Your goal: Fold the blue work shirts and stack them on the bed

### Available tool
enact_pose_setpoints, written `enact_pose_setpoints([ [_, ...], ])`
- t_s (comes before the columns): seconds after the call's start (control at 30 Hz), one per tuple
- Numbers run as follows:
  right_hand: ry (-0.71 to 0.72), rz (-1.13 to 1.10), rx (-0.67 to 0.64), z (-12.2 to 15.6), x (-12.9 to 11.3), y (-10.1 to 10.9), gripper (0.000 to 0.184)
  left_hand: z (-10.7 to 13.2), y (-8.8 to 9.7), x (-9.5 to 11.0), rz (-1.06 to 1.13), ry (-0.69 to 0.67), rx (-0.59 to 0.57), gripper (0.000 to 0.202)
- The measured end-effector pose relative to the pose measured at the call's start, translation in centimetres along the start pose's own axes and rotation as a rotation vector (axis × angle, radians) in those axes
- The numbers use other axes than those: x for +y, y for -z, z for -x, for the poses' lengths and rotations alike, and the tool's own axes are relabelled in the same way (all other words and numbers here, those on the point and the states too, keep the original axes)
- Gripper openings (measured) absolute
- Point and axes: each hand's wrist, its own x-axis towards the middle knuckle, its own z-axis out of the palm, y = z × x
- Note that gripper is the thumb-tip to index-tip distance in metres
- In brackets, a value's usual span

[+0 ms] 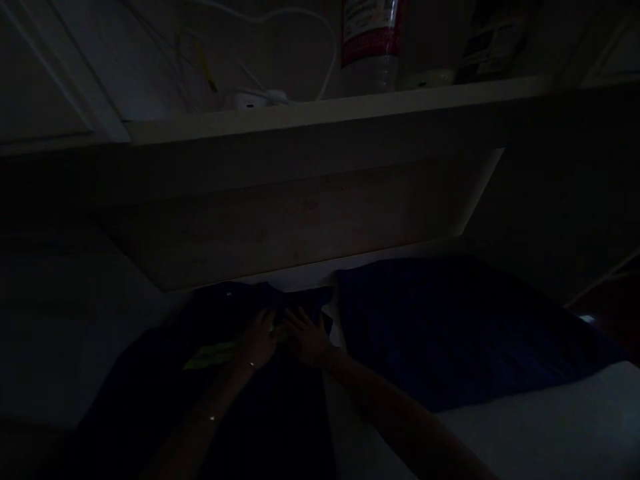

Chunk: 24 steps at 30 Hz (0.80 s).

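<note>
Light very dim. Pale flat surface (540, 427) below; long pale ledge (325, 113) above and behind. Dark navy cloth garment (285, 413) lies spread on the surface, left of centre. Flat deep-blue cloth sheet (450, 333) lies just beside it, to the right. Clear bottle with red-and-white label (373, 40) stands on the ledge. Right hand (307, 340): on garment, fingers spread apart. Left hand (257, 340): beside it on garment; cannot tell whether fingers pinch fabric. Yellow-green stripe (207, 357) shows left of left hand.
</note>
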Motion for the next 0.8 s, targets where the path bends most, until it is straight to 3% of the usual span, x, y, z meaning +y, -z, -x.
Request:
enact_pose_setpoints([
  [0.1, -0.116, 0.058, 0.153, 2.2, 1.5, -0.4, 0.056, -2.6, -3.1, 3.5, 0.084, 0.103, 0.028, 0.059],
  [0.17, -0.166, 0.112, 0.174, 3.8, 3.3, -0.7, 0.057, -3.9, -4.6, 3.5, 0.126, 0.159, -0.034, 0.064],
  [0.27, -0.184, 0.169, 0.157, 5.6, 5.8, -0.5, 0.056, -5.5, -6.1, 1.7, 0.144, 0.153, -0.028, 0.067],
  [0.4, -0.198, 0.2, 0.136, 6.5, 6.0, 1.1, 0.047, -6.8, -6.0, -0.1, 0.137, 0.157, -0.041, 0.068],
  [0.5, -0.185, 0.185, 0.1, 7.5, 4.2, 3.1, 0.047, -6.6, -4.9, 1.1, 0.079, 0.21, -0.036, 0.064],
  [0.6, -0.159, 0.093, 0.143, 10.2, 3.2, 5.6, 0.048, -4.1, -3.9, 4.8, -0.02, 0.102, 0.094, 0.056],
  [0.67, -0.206, 0.039, 0.229, 13.1, 4.0, 7.0, 0.044, -0.7, -3.4, 7.7, -0.003, -0.024, 0.153, 0.055],
  [0.73, -0.284, 0.049, 0.304, 16.7, 6.2, 7.5, 0.042, 3.8, -3.2, 9.8, 0.069, -0.095, 0.114, 0.056],
  [0.8, -0.366, 0.11, 0.343, 20.6, 9.5, 6.8, 0.045, 9.0, -3.2, 10.1, 0.137, -0.106, 0.05, 0.055],
])
